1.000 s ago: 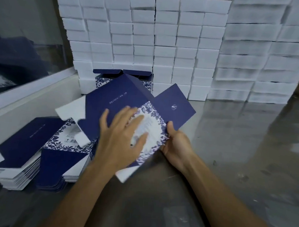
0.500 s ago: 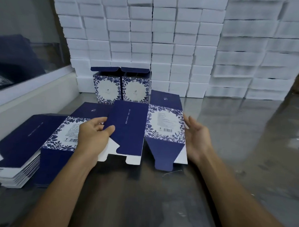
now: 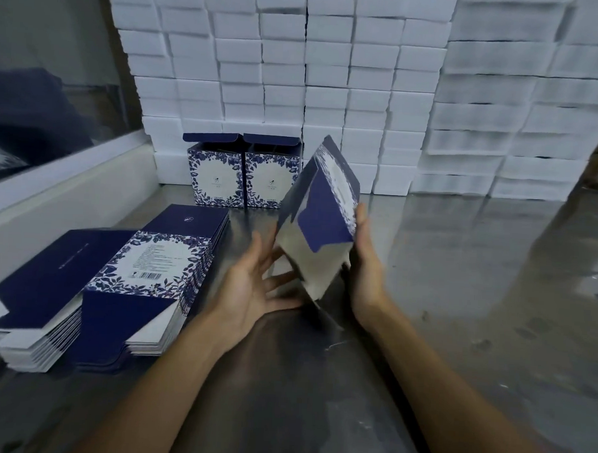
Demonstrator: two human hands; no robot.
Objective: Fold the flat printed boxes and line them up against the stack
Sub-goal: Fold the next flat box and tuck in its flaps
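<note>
Already two folded boxes [image 3: 243, 176] stand side by side against the white stack [image 3: 297, 75], lids up. A third, the half-opened box [image 3: 320, 223], hangs tilted above the grey tabletop [image 3: 459, 284], its lower flaps loose and unlocked. The left hand [image 3: 253, 289] cups its near edge, palm up and fingers spread; the right hand [image 3: 366, 263] lies flat along its far side, fingers straight and together. Beside the left hand lies a thick pile of flat blanks [image 3: 144, 281], so most of the job seems to remain. Thin navy card, floral blue-and-white panels, plain pale insides.
</note>
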